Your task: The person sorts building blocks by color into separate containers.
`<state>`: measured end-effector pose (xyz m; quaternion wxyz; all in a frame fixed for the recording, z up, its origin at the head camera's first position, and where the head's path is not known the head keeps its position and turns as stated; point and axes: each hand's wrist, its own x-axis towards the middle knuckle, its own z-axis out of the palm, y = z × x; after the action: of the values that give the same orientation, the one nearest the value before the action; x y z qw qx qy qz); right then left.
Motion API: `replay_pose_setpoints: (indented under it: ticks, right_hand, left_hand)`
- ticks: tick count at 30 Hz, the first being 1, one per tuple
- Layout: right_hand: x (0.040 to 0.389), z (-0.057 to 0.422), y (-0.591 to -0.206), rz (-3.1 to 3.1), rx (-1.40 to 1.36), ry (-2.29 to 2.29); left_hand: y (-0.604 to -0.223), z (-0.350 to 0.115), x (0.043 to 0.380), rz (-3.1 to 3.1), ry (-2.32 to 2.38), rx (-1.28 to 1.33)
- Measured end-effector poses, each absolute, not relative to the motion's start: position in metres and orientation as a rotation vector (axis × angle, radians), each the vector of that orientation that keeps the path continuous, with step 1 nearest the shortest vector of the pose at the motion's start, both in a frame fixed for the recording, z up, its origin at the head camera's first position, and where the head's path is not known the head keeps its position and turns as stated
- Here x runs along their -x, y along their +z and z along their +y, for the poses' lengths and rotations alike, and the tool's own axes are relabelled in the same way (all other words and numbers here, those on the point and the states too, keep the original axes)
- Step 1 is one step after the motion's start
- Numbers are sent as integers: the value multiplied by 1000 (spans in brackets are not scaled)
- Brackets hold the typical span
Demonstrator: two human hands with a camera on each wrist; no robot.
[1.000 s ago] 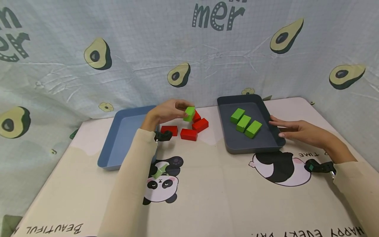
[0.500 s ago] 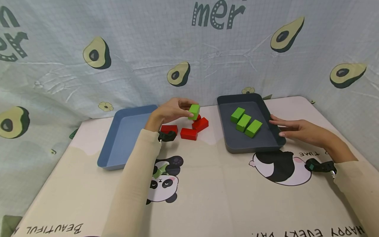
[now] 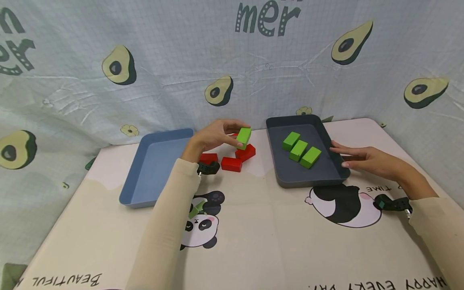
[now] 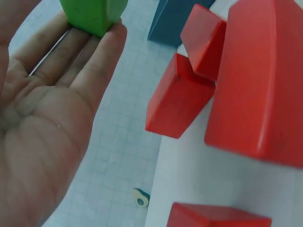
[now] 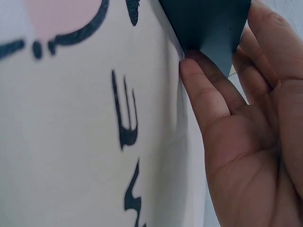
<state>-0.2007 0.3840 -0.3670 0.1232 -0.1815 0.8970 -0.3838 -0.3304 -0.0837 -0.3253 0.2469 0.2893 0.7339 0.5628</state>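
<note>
My left hand (image 3: 215, 135) pinches a green block (image 3: 244, 138) between thumb and fingers, in the air above several red blocks (image 3: 231, 164). In the left wrist view the green block (image 4: 92, 14) sits at the fingertips, with red blocks (image 4: 180, 97) to the right. My right hand (image 3: 373, 161) rests its outstretched fingers and thumb against the right side of a dark grey tray (image 3: 308, 184). In the right wrist view the fingertips touch the outer wall of the tray (image 5: 208, 28). Three green blocks (image 3: 298, 150) lie side by side in that tray.
A blue tray (image 3: 132, 177) stands on the left, partly behind my left forearm. Both trays rest on a table with a printed cloth (image 3: 250, 241). A curtain (image 3: 163, 48) with avocado prints hangs directly behind the table.
My left hand has moved right with the green block, across the red blocks and closer to the dark tray. The block has tilted a little. My right hand has stayed in place.
</note>
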Motion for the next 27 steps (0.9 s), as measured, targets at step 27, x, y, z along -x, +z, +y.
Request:
replay_pose_setpoints:
  ticks: [27]
  right_hand:
    - [201, 384, -366, 2612, 524, -1114]
  left_hand:
    - [-317, -65, 319, 2038, 1446, -858]
